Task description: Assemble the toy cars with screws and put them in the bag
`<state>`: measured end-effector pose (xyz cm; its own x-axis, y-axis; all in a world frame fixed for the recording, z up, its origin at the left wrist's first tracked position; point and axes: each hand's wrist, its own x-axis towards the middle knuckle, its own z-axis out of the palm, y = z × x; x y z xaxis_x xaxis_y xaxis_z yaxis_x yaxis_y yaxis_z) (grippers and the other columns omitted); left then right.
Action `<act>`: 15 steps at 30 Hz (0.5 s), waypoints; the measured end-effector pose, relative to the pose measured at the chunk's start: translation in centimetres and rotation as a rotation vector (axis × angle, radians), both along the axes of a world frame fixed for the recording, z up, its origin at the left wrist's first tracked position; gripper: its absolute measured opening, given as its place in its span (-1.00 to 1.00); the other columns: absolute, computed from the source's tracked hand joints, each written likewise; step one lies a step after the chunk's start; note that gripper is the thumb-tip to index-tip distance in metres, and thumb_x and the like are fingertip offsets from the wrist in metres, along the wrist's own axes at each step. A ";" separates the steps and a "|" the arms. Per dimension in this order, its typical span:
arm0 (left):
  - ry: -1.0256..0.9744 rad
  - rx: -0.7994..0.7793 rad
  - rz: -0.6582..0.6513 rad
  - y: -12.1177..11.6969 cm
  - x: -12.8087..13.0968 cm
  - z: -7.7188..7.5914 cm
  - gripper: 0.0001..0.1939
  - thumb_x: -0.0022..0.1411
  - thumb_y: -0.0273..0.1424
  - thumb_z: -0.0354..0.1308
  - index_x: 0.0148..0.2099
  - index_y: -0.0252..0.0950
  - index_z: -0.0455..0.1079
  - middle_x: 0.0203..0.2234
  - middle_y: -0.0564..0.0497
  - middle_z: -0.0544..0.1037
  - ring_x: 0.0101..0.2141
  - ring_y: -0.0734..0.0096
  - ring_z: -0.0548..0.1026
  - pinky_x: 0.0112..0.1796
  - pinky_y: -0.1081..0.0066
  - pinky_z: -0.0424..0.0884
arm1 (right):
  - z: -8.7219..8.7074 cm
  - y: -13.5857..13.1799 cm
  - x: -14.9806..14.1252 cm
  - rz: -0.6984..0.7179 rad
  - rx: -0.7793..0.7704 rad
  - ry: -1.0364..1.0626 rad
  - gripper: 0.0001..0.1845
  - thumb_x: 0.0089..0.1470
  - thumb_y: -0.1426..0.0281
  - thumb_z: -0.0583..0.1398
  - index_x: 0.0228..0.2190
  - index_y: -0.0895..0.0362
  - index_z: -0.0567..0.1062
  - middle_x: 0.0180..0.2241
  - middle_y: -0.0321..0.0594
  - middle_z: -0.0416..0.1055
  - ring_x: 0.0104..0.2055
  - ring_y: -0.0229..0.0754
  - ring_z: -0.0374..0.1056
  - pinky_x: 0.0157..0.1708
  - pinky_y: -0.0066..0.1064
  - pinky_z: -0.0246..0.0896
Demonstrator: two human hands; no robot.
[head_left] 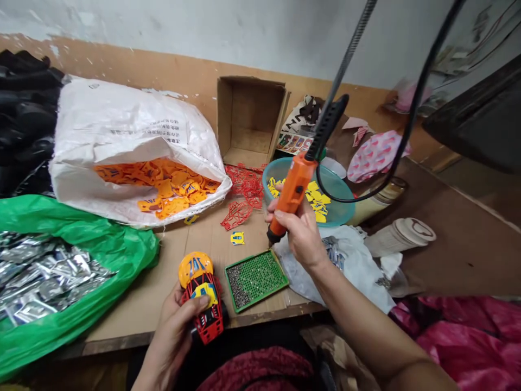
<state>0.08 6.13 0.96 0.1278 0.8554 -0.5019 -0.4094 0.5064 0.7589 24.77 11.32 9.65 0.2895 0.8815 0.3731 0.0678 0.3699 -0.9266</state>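
Dark red patterned cloth [260,370] sits nearest, below the table edge; just beyond it on the left, your left hand [179,315] grips a toy car [211,317], orange end far, thumb on its yellow panel [209,290]. Your right hand [299,231] wraps around an orange power screwdriver [292,184], tip down near the far edge of a green tray [262,298] holding small metal pieces. Far right, a teal bowl [343,210] holds yellow parts [317,198]; far left, a white sack [134,117] gapes over orange parts [175,187].
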 end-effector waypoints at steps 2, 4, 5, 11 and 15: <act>-0.024 -0.018 0.015 0.1 0.3 0.0 -0.42 -0.29 -0.40 0.54 -0.15 -0.36 0.47 -0.49 -0.01 0.63 -0.56 0.30 0.55 -0.49 0.36 0.54 | -0.9 -1.2 -0.6 -0.042 -0.028 0.046 -0.72 0.07 0.30 0.32 -0.16 0.07 0.48 -0.47 -0.38 0.42 -0.51 -0.26 0.35 -0.43 -0.38 0.34; -0.049 -0.035 0.036 0.2 0.7 -0.1 -0.42 -0.29 -0.42 0.54 -0.14 -0.35 0.47 -0.49 0.00 0.63 -0.56 0.31 0.56 -0.48 0.37 0.54 | -2.0 -1.8 -1.1 -0.074 -0.056 0.086 -0.70 0.06 0.25 0.35 -0.19 0.08 0.47 -0.56 -0.43 0.36 -0.59 -0.28 0.30 -0.51 -0.40 0.31; -0.058 -0.041 0.036 0.3 0.8 -0.1 -0.42 -0.29 -0.42 0.54 -0.15 -0.35 0.47 -0.49 0.00 0.63 -0.56 0.31 0.56 -0.48 0.37 0.54 | -2.5 -1.9 -1.3 -0.077 -0.066 0.104 -0.70 0.06 0.23 0.35 -0.20 0.09 0.47 -0.59 -0.45 0.34 -0.61 -0.28 0.29 -0.53 -0.41 0.30; -0.051 -0.075 -0.010 1.0 0.5 -0.4 -0.37 -0.32 -0.40 0.55 -0.12 -0.35 0.46 -0.46 -0.02 0.64 -0.55 0.27 0.57 -0.49 0.35 0.55 | -4.7 -1.6 -1.5 -0.042 -0.096 0.139 -0.71 0.07 0.19 0.33 -0.24 0.09 0.45 -0.64 -0.48 0.32 -0.65 -0.28 0.30 -0.54 -0.41 0.30; -0.045 -0.083 -0.022 1.1 0.4 -0.6 -0.40 -0.30 -0.40 0.55 -0.14 -0.36 0.47 -0.47 -0.03 0.64 -0.56 0.26 0.58 -0.46 0.33 0.56 | -5.1 -1.5 -1.6 -0.004 -0.095 0.174 -0.73 0.08 0.22 0.32 -0.25 0.08 0.43 -0.64 -0.48 0.32 -0.65 -0.29 0.29 -0.53 -0.42 0.30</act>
